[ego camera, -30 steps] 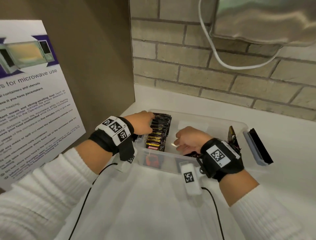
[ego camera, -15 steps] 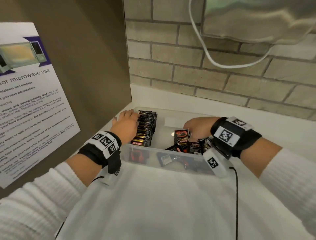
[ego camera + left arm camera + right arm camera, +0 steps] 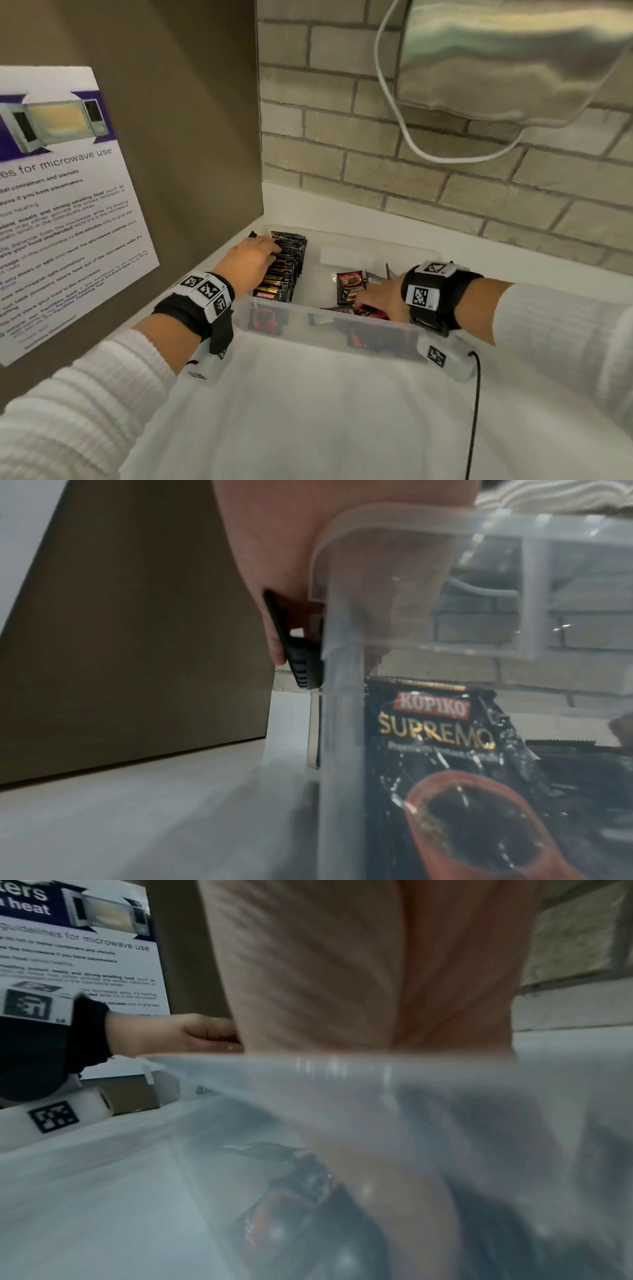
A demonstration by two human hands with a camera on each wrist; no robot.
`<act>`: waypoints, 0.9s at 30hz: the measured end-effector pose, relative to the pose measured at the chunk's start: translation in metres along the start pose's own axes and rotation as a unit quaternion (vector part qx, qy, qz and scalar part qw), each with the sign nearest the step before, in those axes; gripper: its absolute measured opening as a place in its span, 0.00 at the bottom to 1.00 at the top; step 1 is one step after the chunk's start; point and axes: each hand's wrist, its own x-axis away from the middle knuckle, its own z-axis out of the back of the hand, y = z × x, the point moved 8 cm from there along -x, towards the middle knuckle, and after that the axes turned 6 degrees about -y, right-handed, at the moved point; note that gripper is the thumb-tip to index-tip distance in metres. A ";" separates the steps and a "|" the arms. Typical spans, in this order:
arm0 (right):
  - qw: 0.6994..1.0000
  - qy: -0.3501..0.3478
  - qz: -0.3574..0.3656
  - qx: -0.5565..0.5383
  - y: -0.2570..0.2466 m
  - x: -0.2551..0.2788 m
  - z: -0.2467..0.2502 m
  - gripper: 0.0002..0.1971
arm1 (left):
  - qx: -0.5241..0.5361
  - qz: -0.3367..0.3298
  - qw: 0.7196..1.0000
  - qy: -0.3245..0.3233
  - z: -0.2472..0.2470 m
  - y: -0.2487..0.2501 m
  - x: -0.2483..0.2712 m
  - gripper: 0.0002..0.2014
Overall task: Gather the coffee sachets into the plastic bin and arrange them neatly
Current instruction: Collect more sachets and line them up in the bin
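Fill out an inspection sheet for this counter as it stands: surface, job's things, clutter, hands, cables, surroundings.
Surface: white counter, bin stands at its back corner.
Job's things: clear plastic bin; upright row of sachets along its left side; loose sachets piled at its right.
Clutter: nothing seen.
Hands: left hand rests on the row, a black bin clip under its thumb; right hand reaches into the loose pile, grip hidden.
Cables: black wire from the right wrist; white cord on the wall.
Surroundings: brick wall, microwave poster, steel appliance.
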 end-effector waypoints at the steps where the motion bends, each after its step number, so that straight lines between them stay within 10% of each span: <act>1: 1.000 -0.009 -0.010 0.004 0.004 -0.002 0.001 0.31 | 0.003 0.000 1.000 0.001 0.001 0.000 0.000 0.17; 8: 0.986 0.166 -0.005 -0.030 0.026 0.031 0.049 0.15 | 0.006 -0.019 1.000 0.006 0.002 0.006 0.006 0.15; 13: 0.881 0.387 -0.018 -0.271 0.060 0.061 0.080 0.08 | 0.011 -0.045 0.999 0.008 0.003 0.011 0.008 0.15; 16: 0.857 0.375 -0.004 -0.354 0.062 0.060 0.070 0.03 | 0.001 -0.052 0.999 0.002 0.000 0.012 0.008 0.16; 22: 0.969 0.197 -0.034 -0.144 0.042 0.032 0.036 0.12 | -0.014 -0.051 0.999 -0.009 -0.002 0.012 0.007 0.16; 27: 0.982 0.148 -0.041 -0.109 0.034 0.028 0.031 0.08 | -0.015 -0.048 0.999 -0.012 -0.004 0.010 0.006 0.17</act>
